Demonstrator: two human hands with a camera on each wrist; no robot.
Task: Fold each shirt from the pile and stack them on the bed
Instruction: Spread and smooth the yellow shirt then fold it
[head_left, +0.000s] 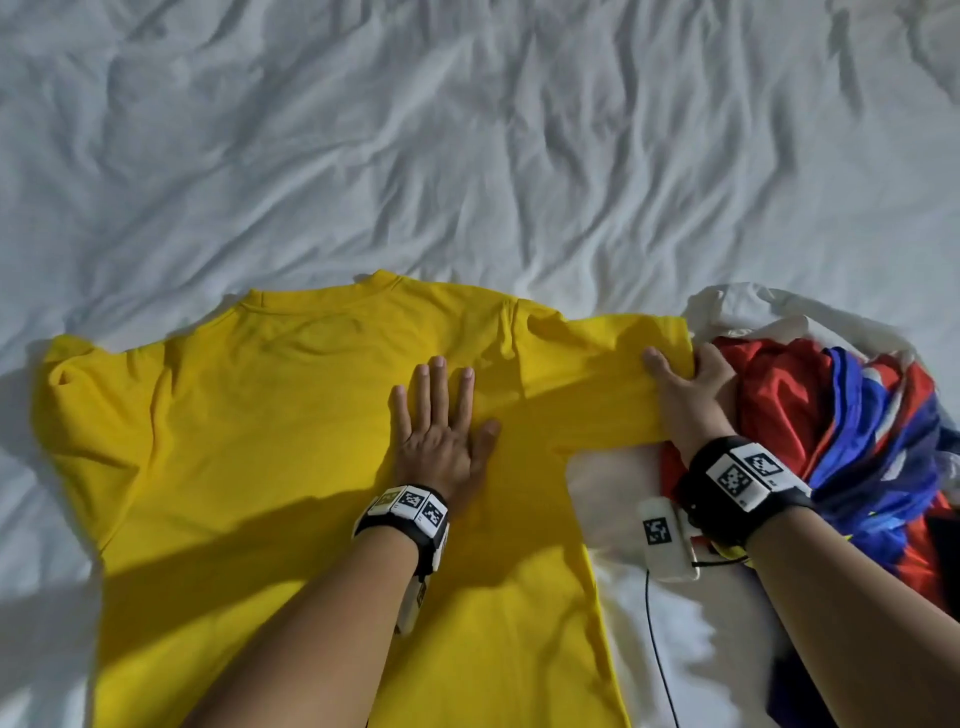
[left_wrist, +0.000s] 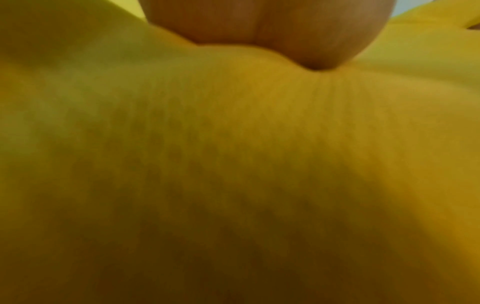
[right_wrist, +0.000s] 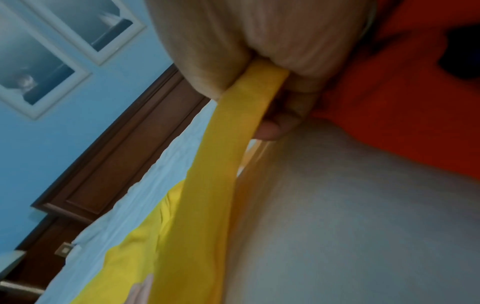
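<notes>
A yellow shirt (head_left: 270, 441) lies spread flat on the white bed sheet (head_left: 467, 156), collar toward the far side. My left hand (head_left: 436, 410) presses flat on its middle with straight fingers; the left wrist view shows only the palm (left_wrist: 272, 24) on yellow cloth (left_wrist: 233, 164). My right hand (head_left: 685, 379) pinches the end of the shirt's right sleeve (head_left: 613, 384), thumb on top and fingers beneath. In the right wrist view the sleeve (right_wrist: 233, 144) runs out taut from between thumb and fingers (right_wrist: 272, 127). The pile of shirts (head_left: 841, 431) lies just right of that hand.
The pile holds red, blue and white garments, with a white one (head_left: 613, 483) spread under my right wrist. A thin black cable (head_left: 657, 639) trails from the wrist device. A wooden headboard (right_wrist: 116, 154) and framed pictures (right_wrist: 39, 67) stand beyond the bed.
</notes>
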